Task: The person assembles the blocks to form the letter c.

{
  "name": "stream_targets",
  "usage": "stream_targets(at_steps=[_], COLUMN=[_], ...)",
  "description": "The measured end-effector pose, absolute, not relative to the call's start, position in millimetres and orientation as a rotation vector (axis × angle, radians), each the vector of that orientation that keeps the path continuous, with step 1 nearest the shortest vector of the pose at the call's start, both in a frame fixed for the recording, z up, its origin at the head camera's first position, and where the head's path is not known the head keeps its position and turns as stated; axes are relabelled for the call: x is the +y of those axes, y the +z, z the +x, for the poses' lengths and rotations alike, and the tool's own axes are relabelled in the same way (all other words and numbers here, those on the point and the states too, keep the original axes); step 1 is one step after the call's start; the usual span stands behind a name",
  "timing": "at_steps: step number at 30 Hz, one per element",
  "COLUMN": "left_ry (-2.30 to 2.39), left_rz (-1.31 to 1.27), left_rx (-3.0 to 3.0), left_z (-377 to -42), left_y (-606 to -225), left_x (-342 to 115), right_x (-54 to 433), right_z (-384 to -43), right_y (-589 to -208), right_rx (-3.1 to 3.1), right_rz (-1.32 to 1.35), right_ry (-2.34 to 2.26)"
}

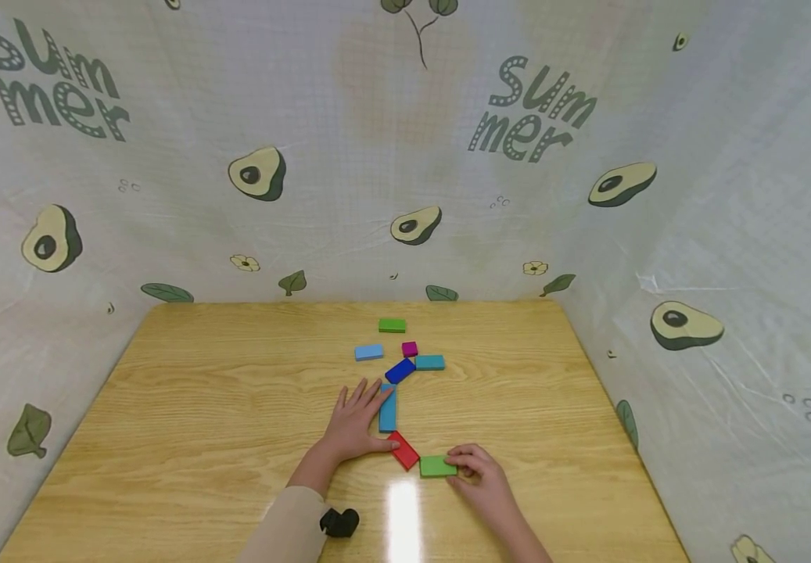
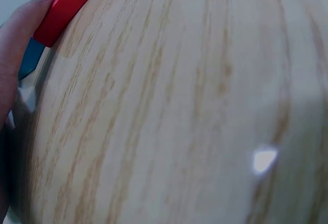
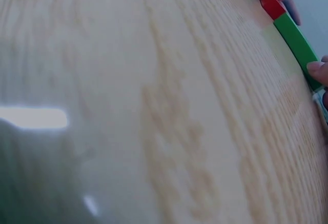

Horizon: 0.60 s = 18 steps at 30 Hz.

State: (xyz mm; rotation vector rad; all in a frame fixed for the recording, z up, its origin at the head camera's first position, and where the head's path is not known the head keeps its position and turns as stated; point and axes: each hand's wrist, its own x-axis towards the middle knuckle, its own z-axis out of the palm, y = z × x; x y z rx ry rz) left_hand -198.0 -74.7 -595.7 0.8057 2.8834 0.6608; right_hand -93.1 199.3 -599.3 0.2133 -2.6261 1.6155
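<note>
A bent chain of coloured blocks lies on the wooden table. My left hand [image 1: 354, 428] is spread flat with fingers apart, its fingertip on the long blue block [image 1: 387, 414] and its thumb on the red block [image 1: 404, 453]. That thumb also shows against the red block [image 2: 69, 11] in the left wrist view. My right hand [image 1: 479, 477] pinches the right end of a green block [image 1: 435, 467], whose left end meets the red block's lower corner. In the right wrist view the green block [image 3: 296, 42] stands end to end with the red one.
Beyond the left fingers lie a dark blue block [image 1: 400, 371], a teal block [image 1: 429, 363] and a small magenta block [image 1: 410, 349], close together. A light blue block [image 1: 368, 353] and another green block [image 1: 392, 325] lie apart farther back. Printed cloth [image 1: 335, 258] walls the table [image 1: 201, 391].
</note>
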Motion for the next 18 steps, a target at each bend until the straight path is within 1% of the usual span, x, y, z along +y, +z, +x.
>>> stream_targets(at_steps=[18], left_ry=[0.622], left_rz=[0.805], left_rx=[2.897], left_z=[-197.9], left_y=[-596.3], left_x=[-74.6], right_x=[199.5], right_z=[-93.6], right_y=[-600.2], right_rx=[-2.654], right_rz=[0.198], right_ry=[1.612])
